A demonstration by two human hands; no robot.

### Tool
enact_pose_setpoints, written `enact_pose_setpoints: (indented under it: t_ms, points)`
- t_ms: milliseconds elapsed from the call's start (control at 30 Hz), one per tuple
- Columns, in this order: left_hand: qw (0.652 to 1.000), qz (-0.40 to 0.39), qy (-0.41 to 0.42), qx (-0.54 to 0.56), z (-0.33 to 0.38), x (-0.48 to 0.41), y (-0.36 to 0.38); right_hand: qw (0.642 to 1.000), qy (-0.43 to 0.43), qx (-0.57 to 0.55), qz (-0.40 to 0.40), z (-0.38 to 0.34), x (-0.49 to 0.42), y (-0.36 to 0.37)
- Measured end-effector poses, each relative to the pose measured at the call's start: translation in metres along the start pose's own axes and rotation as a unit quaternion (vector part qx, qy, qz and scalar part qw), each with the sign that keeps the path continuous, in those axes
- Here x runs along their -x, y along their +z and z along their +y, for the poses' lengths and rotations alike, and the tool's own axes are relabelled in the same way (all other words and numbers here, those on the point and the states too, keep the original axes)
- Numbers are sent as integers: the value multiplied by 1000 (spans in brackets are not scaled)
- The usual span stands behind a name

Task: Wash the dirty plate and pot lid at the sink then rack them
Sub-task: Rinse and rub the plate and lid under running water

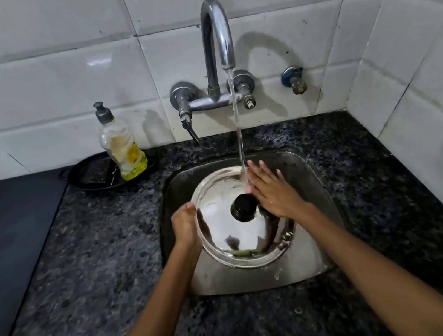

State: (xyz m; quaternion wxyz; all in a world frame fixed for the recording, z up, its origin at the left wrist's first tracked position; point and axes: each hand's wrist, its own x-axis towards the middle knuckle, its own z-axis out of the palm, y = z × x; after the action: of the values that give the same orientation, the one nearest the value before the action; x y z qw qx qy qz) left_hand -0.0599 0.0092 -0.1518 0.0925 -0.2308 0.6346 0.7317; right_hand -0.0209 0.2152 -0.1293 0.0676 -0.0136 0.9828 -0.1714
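Pot lid (237, 223), shiny steel, black knob (244, 207), under running water (237, 125)

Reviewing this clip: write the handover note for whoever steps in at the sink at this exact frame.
Left hand: gripping the pot lid by its left rim.
Right hand: open, flat on the lid's top beside the black knob, under the running stream.
Lid is held tilted over the sink, being rinsed. The plate and the rack are not in view.
Dish soap bottle stands on a dark tray on the counter, left of the tap.
Left: finish the rinse, rack the lid, check the plate, shut the tap.
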Motion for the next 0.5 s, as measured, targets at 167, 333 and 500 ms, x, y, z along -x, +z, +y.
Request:
enact_pose_setpoints:
  t_ms: [167,333,500]
  points:
    - [988,58,-86,115,10,11,0,990,22,84,112,-15,26,25]
    - [967,65,-156,189,-3,17,7,968,-26,189,164,-59,46,46]
    - [971,60,-157,171,3,18,12,977,-76,140,141,-44,50,42]
